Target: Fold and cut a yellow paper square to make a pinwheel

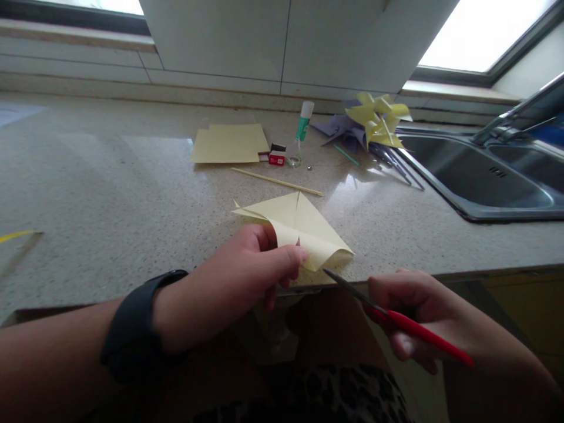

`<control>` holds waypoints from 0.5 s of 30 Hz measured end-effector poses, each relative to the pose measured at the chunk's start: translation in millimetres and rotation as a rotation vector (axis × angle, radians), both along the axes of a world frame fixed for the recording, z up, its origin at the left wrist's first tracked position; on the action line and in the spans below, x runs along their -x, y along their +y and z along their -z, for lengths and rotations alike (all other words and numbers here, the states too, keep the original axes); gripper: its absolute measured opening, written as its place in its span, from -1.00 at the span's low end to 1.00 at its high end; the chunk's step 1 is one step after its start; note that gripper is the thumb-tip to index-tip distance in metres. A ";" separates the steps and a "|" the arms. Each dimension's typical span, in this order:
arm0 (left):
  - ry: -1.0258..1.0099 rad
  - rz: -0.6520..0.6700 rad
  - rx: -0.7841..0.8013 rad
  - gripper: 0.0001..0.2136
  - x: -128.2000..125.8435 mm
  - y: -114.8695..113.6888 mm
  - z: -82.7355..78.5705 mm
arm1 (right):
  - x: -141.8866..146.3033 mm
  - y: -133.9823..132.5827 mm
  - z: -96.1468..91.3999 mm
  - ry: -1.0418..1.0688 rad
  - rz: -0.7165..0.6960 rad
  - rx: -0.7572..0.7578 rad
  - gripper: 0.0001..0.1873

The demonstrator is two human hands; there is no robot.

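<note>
A pale yellow sheet of paper (304, 217) lies at the counter's front edge, with slits cut in it and its near part curled up. My left hand (264, 258) pinches that curled part between thumb and fingers. In my right hand (409, 311) is a pair of scissors (423, 333) with red handles. Their dark blades point left toward the paper's near edge and look closed, just apart from it. A thin wooden stick (277, 181) lies behind the paper.
Farther back are yellow paper sheets (229, 144), a small red box (277, 155), a roll of clear tape (294, 160) and a glue stick (304, 120). Paper pinwheels (379, 120) lie beside the steel sink (480, 176) at right. A yellow strip (17, 235) is at left.
</note>
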State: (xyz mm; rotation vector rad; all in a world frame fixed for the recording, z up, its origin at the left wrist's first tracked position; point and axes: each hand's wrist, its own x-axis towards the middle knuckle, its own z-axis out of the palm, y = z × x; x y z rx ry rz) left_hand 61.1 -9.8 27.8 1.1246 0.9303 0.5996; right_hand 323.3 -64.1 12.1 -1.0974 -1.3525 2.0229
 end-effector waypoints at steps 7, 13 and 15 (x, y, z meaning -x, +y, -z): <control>0.010 0.030 0.004 -0.77 -1.3 1.6 -0.3 | 8.8 -10.3 12.2 -0.029 0.319 -0.166 -0.64; 0.029 0.071 -0.014 -0.87 -1.0 0.0 -3.4 | 27.7 -15.7 16.5 -0.025 0.372 -0.175 -0.65; 0.024 0.075 -0.020 -0.89 -1.4 -1.0 -5.4 | 31.4 -16.1 16.8 -0.028 0.371 -0.194 -0.66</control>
